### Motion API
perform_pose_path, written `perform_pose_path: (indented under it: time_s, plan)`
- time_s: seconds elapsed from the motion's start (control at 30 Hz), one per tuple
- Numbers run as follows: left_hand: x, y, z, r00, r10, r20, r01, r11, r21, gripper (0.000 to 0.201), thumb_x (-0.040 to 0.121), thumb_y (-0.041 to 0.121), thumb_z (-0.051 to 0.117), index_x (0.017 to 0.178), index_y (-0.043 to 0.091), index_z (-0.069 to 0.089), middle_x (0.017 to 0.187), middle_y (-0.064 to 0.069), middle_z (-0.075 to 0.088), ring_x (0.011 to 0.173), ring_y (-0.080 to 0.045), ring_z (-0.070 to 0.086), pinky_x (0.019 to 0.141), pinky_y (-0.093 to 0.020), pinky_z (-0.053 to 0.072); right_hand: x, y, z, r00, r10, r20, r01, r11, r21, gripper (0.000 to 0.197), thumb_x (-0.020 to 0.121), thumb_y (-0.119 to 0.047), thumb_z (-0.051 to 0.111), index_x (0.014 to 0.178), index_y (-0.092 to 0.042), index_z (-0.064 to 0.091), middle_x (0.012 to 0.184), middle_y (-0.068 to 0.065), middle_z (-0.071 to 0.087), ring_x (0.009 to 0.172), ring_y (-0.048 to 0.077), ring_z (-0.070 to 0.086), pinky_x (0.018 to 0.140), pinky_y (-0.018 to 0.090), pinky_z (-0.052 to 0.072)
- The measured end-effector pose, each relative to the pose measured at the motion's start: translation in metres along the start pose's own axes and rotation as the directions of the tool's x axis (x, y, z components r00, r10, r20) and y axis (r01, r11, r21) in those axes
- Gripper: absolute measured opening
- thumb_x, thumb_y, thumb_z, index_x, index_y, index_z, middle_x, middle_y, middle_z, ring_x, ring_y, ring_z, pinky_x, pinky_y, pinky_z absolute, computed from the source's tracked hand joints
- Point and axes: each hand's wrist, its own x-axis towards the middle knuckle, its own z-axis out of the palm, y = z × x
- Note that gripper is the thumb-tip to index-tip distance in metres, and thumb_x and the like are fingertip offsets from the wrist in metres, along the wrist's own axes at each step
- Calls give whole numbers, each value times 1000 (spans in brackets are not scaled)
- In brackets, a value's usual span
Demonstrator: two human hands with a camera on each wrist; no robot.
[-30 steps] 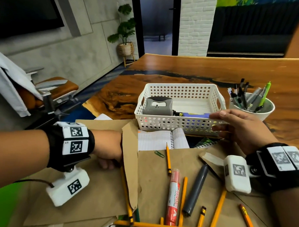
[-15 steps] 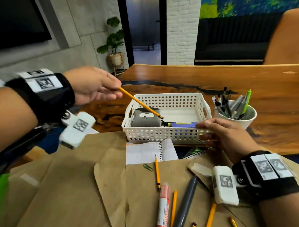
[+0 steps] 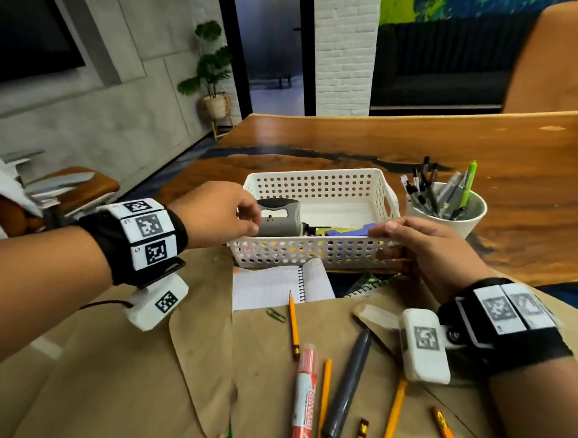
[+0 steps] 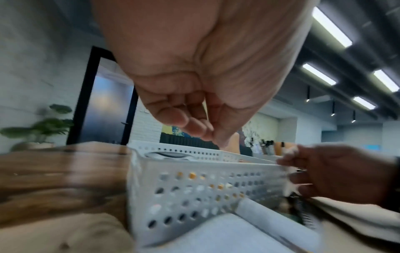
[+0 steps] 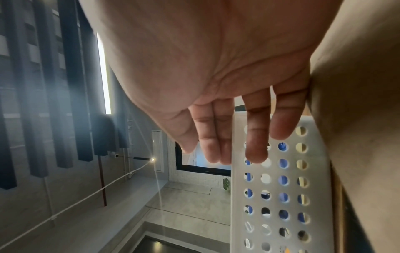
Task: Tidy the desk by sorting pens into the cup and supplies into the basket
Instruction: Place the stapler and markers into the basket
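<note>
**Basket steadied, loose pencils and markers waiting on the paper**

Far left: left hand [image 3: 215, 214] over the near-left corner of the white perforated basket [image 3: 312, 253], fingers bunched with tips drawn together, nothing visible between them in the left wrist view; whether anything thin is pinched, cannot tell. Just beside those fingertips, inside the basket, a grey stapler [image 3: 279, 218], then purple and yellow supplies toward the right end.

Below, on brown kraft paper [image 3: 108, 376]: a green paper clip [image 3: 276, 315], a yellow pencil [image 3: 294, 325] lying partly on a spiral notebook [image 3: 278, 286], a red whiteboard marker [image 3: 304, 398], a second yellow pencil [image 3: 323, 402], a grey capped marker [image 3: 346, 387], more yellow pencils [image 3: 393, 418] toward the right edge.

Right of centre: right hand [image 3: 425, 254] on the basket's near-right corner, thumb on the rim, fingers nearly straight against the outer wall; pressing rather than wrapped.

Far right: white cup [image 3: 466, 223] full of pens, close beside the basket.

Likely handling: pencils light, stiff, prone to rolling; best pinched mid-shaft, tip pointed away. Markers smooth and fatter; barrel grip near the middle. Paper clip tiny and flat; fingertip pinch or a slide to the paper's edge. Basket light, thin-walled, liable to skid unless braced.
</note>
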Motion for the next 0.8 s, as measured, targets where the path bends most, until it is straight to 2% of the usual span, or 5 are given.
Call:
perform_pose_path:
  time_s: [0.13, 0.2, 0.33, 0.6, 0.8]
  plan:
    - [-32, 36, 9, 935, 257, 245, -254, 966, -48, 17, 89, 33, 74, 105, 41, 75, 95, 19, 63, 82, 7, 58, 77, -20, 50, -1, 0, 1, 1000, -6, -8, 6, 1000, -3, 22, 98, -23, 59, 101, -8, 75, 103, 6, 76, 85, 27, 64, 81, 42, 49]
    - [-44, 52, 27, 848, 355, 393, -390, 921, 9, 27, 90, 37, 73, 116, 44, 71, 111, 13, 53, 87, 4, 52, 80, -18, 44, -1, 0, 0, 1000, -5, -7, 5, 1000, -9, 22, 98, -24, 59, 100, -10, 75, 103, 5, 76, 85, 26, 64, 80, 41, 50]
    - [-48, 63, 48, 818, 363, 446, -464, 875, 140, 20, 89, 42, 72, 108, 37, 73, 111, 14, 47, 103, -9, 52, 87, -32, 48, -1, -1, 0, 1000, 5, -2, -5, 1000, -17, 21, 98, -24, 59, 97, -12, 76, 102, 5, 76, 86, 27, 65, 83, 44, 49]
    - [14, 35, -7, 991, 132, 37, -133, 990, 44, 4, 90, 34, 74, 92, 32, 73, 89, 15, 69, 85, -6, 63, 82, -33, 54, -2, -3, 0, 1000, -2, 2, 2, 1000, -22, 21, 98, -23, 59, 101, -9, 75, 104, 5, 76, 83, 24, 66, 76, 35, 52]
    - [32, 15, -2, 986, 43, 159, -77, 973, 218, 20, 95, 43, 64, 108, 32, 75, 100, 11, 68, 92, -14, 61, 84, -35, 54, -4, -6, -1, 1000, 6, 15, -5, 1000, -31, 23, 98, -23, 58, 104, -8, 74, 103, 3, 77, 81, 21, 68, 70, 30, 54]
